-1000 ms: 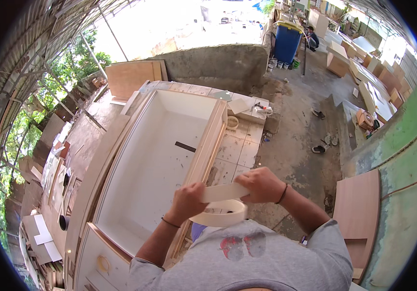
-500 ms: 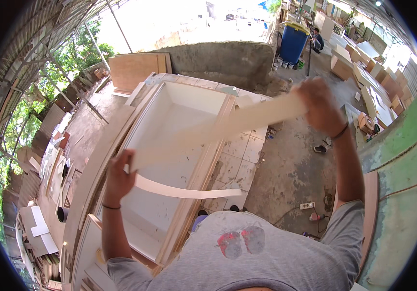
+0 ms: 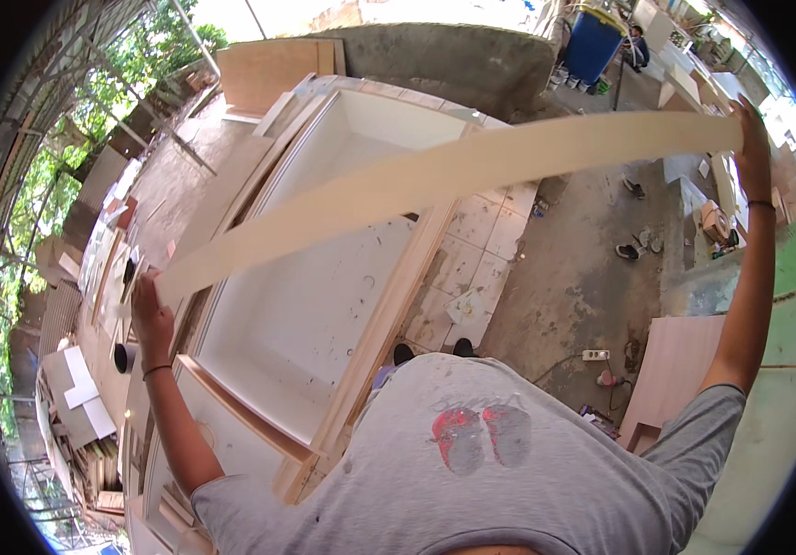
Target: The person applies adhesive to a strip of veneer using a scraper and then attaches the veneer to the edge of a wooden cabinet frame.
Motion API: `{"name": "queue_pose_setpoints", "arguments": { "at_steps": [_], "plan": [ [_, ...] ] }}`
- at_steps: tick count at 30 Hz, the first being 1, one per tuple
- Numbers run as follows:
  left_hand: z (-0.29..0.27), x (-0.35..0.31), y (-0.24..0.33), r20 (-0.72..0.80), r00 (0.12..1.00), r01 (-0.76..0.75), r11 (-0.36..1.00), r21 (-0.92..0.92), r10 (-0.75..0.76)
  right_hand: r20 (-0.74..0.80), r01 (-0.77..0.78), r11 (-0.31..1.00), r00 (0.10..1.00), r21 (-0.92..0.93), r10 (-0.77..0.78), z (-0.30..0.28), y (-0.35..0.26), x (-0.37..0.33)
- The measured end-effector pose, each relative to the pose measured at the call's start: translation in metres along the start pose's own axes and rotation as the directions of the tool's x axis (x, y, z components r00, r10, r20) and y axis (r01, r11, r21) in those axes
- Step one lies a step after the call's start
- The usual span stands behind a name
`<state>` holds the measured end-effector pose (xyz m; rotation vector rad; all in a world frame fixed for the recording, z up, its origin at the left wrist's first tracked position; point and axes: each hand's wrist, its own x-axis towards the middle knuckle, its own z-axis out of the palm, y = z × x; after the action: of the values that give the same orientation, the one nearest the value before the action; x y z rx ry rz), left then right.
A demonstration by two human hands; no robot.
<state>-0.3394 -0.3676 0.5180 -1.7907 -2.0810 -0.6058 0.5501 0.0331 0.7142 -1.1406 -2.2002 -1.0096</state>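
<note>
A long pale strip (image 3: 453,166), thin and bendy like edge banding, stretches between my two hands with a slight upward bow. At its left end, my left hand (image 3: 151,319) is closed on it. My right hand (image 3: 753,153) grips the other end, far out to the right at about head-view mid-height. Below the strip lies a white-lined cabinet carcass (image 3: 277,324) with its open side up and a pale wooden front edge (image 3: 388,324). Small dark specks and curled shavings are scattered inside it. The strip covers part of the cabinet's far half.
White tiles (image 3: 467,268) border the cabinet's right side. A power strip (image 3: 595,355) and cord lie on the concrete floor, near a leaning pale wood panel (image 3: 666,370). A low concrete wall (image 3: 444,65), a blue bin (image 3: 592,46) and a crouching person (image 3: 636,48) are farther off.
My hands have spread apart, the left outward and nearer, the right outward to the right. The strip, which had a loose tail hanging near my left hand, now spans fully between them.
</note>
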Motion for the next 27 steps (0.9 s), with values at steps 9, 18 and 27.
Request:
{"name": "queue_pose_setpoints", "arguments": {
  "at_steps": [9,18,27],
  "plan": [
    [0.055,-0.18,-0.068,0.344,0.786,0.342,0.824,0.452,-0.514,0.107,-0.058,0.991,0.993,0.123,0.045,0.02,-0.115,-0.035],
    [0.141,-0.191,0.008,0.671,0.564,0.351,0.875,0.333,-0.481,0.088,0.142,0.876,0.975,0.46,-0.204,0.021,-0.371,0.058],
    [0.151,-0.075,0.167,0.376,0.903,0.427,0.55,-0.718,-0.21,0.002,0.222,0.698,0.952,0.681,-0.305,0.042,-0.435,0.074]
  ]
}}
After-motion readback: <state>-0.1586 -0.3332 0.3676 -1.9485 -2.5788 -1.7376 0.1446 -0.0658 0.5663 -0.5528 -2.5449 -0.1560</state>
